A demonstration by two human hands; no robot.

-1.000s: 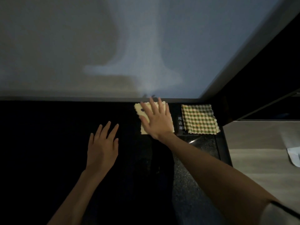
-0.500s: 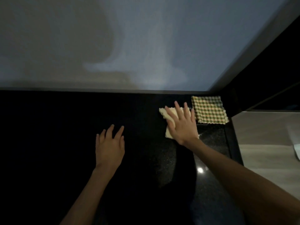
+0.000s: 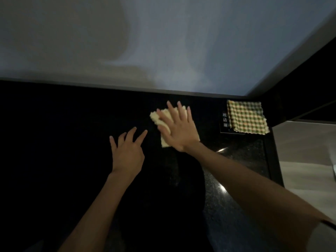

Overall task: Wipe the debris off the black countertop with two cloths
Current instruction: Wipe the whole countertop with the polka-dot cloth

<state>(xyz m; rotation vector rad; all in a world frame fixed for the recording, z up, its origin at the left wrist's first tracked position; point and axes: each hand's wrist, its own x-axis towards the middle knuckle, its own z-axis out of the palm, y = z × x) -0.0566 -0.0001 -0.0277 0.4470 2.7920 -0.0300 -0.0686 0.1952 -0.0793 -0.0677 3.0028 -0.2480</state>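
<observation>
1. The right hand (image 3: 179, 130) lies flat on a pale yellow cloth (image 3: 165, 141), fingers straight and spread and the palm pressing down. Nothing is curled round the cloth.
2. That cloth sits on the black bench (image 3: 54, 142), towards the back, near the wall (image 3: 163, 33). Its scalloped edge shows past the thumb and fingertips at the left, and one corner shows below the heel of the hand.
3. The left hand (image 3: 127, 151) is just beside it to the left, nearer the person, palm down over the bench. Its fingers are straight and splayed, and it holds nothing. Whether it touches the surface or hovers just above it cannot be told.
4. A second cloth, the green checked cloth (image 3: 247, 117), lies flat in the back right corner of the bench, well apart from both hands. Neither hand touches it.
5. The checked cloth partly covers a dark label (image 3: 225, 120) with white characters, whose left edge shows beside it.
6. The bench is very dark on the left. On the right it catches light and shows a speckled surface. Debris on it is too dim to make out.
7. Past the right end of the bench lies a pale floor (image 3: 300, 146).
</observation>
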